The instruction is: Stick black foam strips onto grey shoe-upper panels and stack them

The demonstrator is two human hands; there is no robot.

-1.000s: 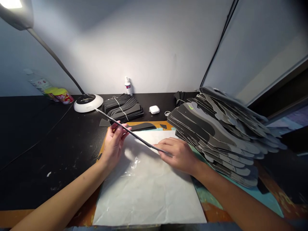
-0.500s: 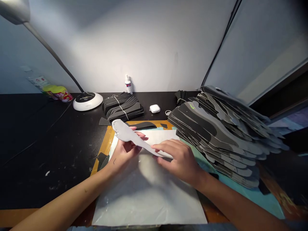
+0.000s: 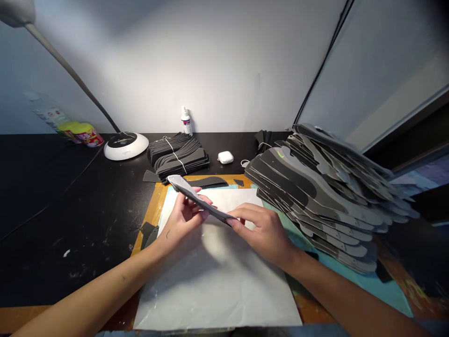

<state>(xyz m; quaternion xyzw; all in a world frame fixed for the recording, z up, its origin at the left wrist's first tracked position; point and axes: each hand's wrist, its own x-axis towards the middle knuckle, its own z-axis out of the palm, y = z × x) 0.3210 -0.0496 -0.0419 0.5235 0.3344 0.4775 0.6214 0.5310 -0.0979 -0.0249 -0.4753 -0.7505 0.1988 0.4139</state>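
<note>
A thin curved piece [image 3: 200, 200], pale grey on one face and dark on the other, is held tilted nearly edge-on above the white sheet [image 3: 217, 281]. My left hand [image 3: 184, 220] grips its middle between thumb and fingers. At its right end, my right hand [image 3: 257, 229] pinches it with thumb and forefinger. On the right, a large fanned stack of similar grey and black pieces [image 3: 315, 196] leans over a teal surface. A bundle of dark pieces [image 3: 180, 157] tied with white string lies behind my left hand.
A lamp base [image 3: 126, 146] and a yellow-red container [image 3: 87, 135] stand at the back left. A small white bottle [image 3: 186, 121] is by the wall, with a white case [image 3: 225, 157] nearby. Loose dark pieces [image 3: 206, 182] lie on the board's back edge.
The held piece has rotated from showing its pale broad face to nearly edge-on, with its dark side now visible. My right fingers have closed on its right end.
</note>
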